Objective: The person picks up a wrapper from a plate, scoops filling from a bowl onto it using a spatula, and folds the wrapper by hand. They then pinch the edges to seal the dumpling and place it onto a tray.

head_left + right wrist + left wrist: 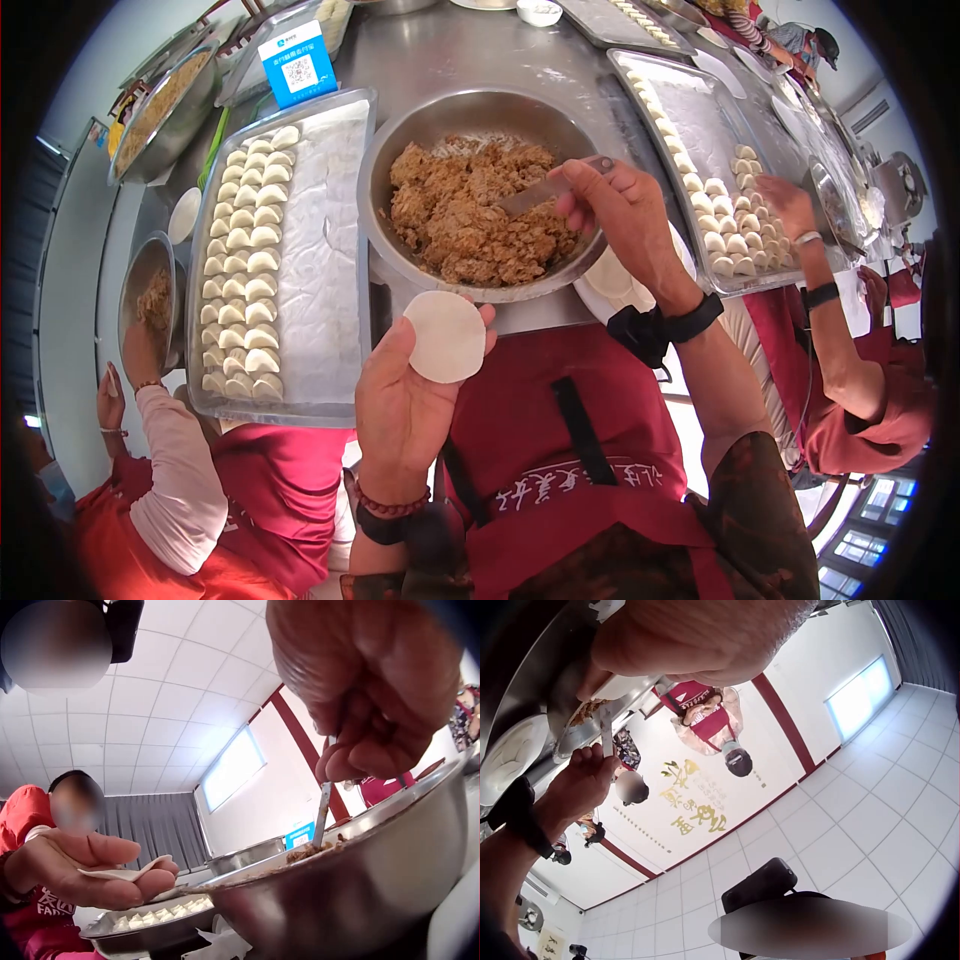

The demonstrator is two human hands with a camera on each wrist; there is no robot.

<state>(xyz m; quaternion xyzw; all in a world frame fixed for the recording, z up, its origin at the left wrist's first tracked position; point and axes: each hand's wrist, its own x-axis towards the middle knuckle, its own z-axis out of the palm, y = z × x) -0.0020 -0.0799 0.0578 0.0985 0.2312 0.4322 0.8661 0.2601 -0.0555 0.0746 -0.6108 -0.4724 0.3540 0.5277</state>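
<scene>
My left hand (405, 410) is palm up, with a round white dumpling wrapper (445, 337) lying across its fingers. The thumb stands at the wrapper's left edge, and fingertips show past its right edge. In the right wrist view, the wrapper (127, 871) bends a little over the fingers. My right hand (620, 215) grips a flat metal filling spatula (535, 195) over the big steel bowl (375, 215). The blade's tip is in the brown minced filling (470, 220). In the left wrist view, the spatula (606, 727) sticks out of the right fist.
Left of the bowl is a metal tray (325, 230) with rows of dumplings (250, 260). Another dumpling tray (700, 110) stands at right, where another person's hand (787, 205) reaches in. A blue QR-code sign (298, 65) stands behind. At left, someone's hand dips into a smaller bowl (150, 245).
</scene>
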